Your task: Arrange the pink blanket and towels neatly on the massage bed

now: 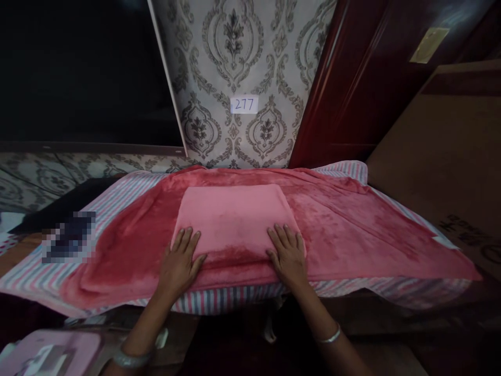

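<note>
A folded pink cloth [234,216] lies in a neat rectangle on a larger red fleece blanket [344,230], spread over a striped sheet [39,274] on a table. My left hand [180,261] rests flat on the cloth's near left corner, fingers stretched out. My right hand [287,253] lies flat on its near right corner, fingers also extended. Both hands press down and hold nothing. A bangle shows on each wrist.
A patterned wall carries a paper label [244,104] reading 277. A dark red door [352,78] stands at right, with a brown cardboard box [442,156] beside it. A dark screen [78,73] fills the upper left. A pink object [50,352] sits at bottom left.
</note>
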Tool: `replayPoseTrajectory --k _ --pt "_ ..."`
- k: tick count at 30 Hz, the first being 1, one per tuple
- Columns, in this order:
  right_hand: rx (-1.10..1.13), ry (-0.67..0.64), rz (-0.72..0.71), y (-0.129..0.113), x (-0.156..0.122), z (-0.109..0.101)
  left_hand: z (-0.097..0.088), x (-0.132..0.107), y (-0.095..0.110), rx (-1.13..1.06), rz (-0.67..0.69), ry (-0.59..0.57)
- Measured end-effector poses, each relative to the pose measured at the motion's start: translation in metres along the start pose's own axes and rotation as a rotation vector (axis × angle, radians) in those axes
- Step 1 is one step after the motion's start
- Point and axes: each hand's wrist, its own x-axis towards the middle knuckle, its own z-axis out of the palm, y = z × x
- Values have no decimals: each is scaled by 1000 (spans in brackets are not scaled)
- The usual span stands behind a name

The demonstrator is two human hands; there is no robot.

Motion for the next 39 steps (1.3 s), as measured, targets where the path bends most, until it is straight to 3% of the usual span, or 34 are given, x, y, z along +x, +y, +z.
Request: replayPoseTrajectory --k 3,6,13,19,25,31,34,36,39 --pt "30 30 52 4 -3 3 6 -1 -3 -77 9 62" --pt "118 93 169 17 -9 6 8 -5 -4 -179 -66 120" --pt "439 147 417 44 -10 10 -8 -1 -16 -525 -483 107" --pt "553 101 581 56 5 7 -27 18 -29 -879 -782 -19" --pt "802 15 617 72 19 -2 -38 21 -22 -1085 -685 -30" --pt "1142 20 756 63 39 -19 -55 34 -12 -1142 -628 30" --pt "1262 108 853 65 54 -31 -72 40 3 -1197 -668 54" --pt "1387 235 904 70 60 -38 -80 37 15 -1215 -664 73" --pt "1601 452 958 73 50 -39 -78 22 28 -1293 -655 -1"
